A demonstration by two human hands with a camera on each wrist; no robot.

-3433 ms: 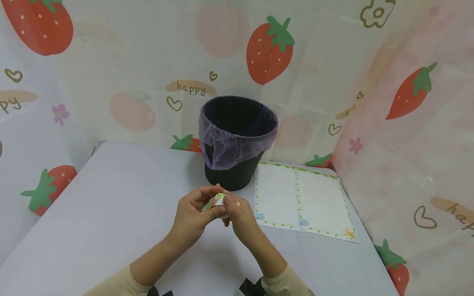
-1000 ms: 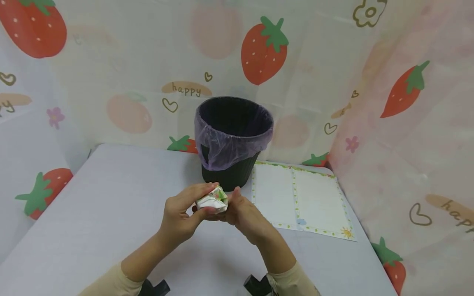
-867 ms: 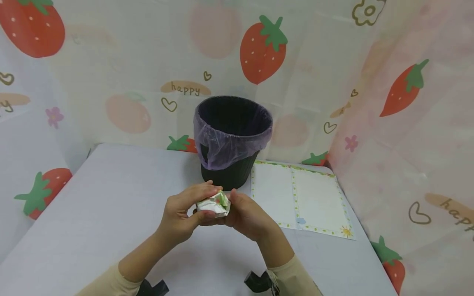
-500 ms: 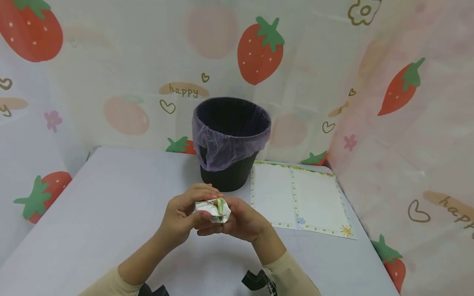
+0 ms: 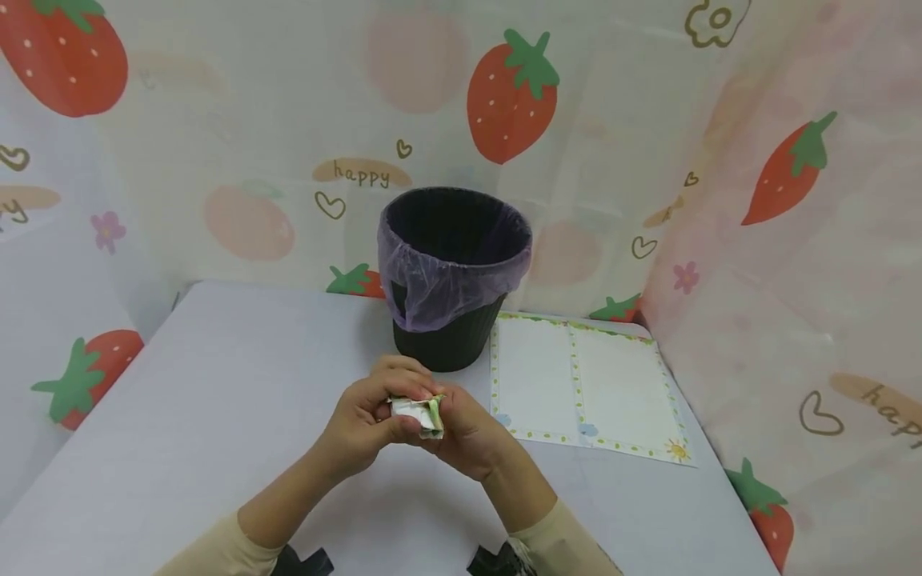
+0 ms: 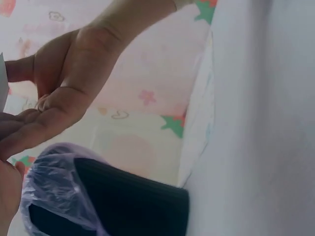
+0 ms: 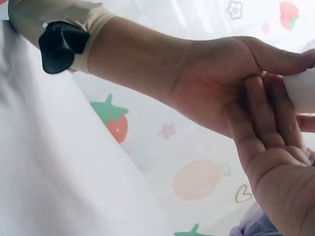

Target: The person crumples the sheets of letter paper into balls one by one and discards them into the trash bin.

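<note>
A crumpled ball of white paper [image 5: 416,414] with green and coloured print is held between both hands above the white table. The left hand [image 5: 360,420] grips it from the left, thumb on the near side and fingers over the top. From the right, the right hand [image 5: 471,432] presses against it with curled fingers. In the left wrist view the right hand [image 6: 74,73] comes in from above, and only an edge of white paper [image 6: 3,83] shows. The right wrist view has the left hand [image 7: 221,73] with its thumb on the paper [image 7: 301,91].
Behind the hands stands a black bin [image 5: 446,344] with a purple bag [image 5: 454,292] folded over its rim. A flat sheet of paper [image 5: 619,392] with a leafy printed border lies to the right on the table [image 5: 180,448]. Strawberry-print cloth [image 5: 288,96] surrounds the table.
The paper ball has been turned and looks smaller between the hands. My right hand, flatter a second ago, has closed in on it; both hands sit slightly lower and nearer together.
</note>
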